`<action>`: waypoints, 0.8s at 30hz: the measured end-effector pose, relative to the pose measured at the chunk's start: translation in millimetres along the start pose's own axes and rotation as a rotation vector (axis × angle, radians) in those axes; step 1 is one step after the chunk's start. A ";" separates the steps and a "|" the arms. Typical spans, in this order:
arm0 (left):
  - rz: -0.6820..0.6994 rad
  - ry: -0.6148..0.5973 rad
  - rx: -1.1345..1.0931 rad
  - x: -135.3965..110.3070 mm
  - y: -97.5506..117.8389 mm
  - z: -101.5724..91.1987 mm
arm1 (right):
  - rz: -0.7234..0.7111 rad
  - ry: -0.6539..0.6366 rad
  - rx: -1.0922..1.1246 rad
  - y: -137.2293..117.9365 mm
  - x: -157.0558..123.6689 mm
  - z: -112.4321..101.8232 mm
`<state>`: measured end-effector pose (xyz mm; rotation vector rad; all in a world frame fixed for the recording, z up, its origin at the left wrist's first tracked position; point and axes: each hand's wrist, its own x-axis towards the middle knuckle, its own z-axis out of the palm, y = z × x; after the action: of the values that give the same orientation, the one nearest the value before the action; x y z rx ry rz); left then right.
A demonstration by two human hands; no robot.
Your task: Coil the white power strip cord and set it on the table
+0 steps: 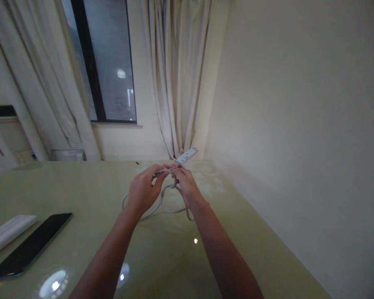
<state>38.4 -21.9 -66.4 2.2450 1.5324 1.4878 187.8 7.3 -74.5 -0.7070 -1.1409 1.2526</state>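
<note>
A white power strip (pixel 186 155) is lifted just above the far side of a glossy yellow-green table (pixel 174 257). Its white cable (pixel 162 203) hangs in loose loops down to the table between my wrists. My left hand (pixel 142 192) is closed, with its fingers pinched on the cable near the strip. My right hand (pixel 186 186) is closed too and grips the cable right beside it. The fingertips of both hands almost meet.
A dark tablet (pixel 31 245) lies flat at the table's near left, beside a white slab-like object (pixel 6 232). A cream wall (pixel 299 145) runs along the table's right edge. Curtains (pixel 177 74) and a dark window (pixel 109 62) stand behind.
</note>
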 end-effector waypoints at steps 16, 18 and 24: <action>-0.063 0.107 -0.136 2.1 5.4 -19.2 | -0.095 0.058 -0.043 -4.9 13.7 -29.1; -0.059 0.045 -0.119 2.5 8.0 -22.7 | -0.221 0.048 -0.122 -11.3 9.4 -26.3; -0.054 0.006 0.098 1.0 18.2 -27.2 | -0.309 -0.047 -0.381 -16.5 3.3 -22.9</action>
<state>31.6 -42.5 -41.9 2.2326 1.6889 1.4374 214.7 10.5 -66.1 -0.7483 -1.4864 0.8022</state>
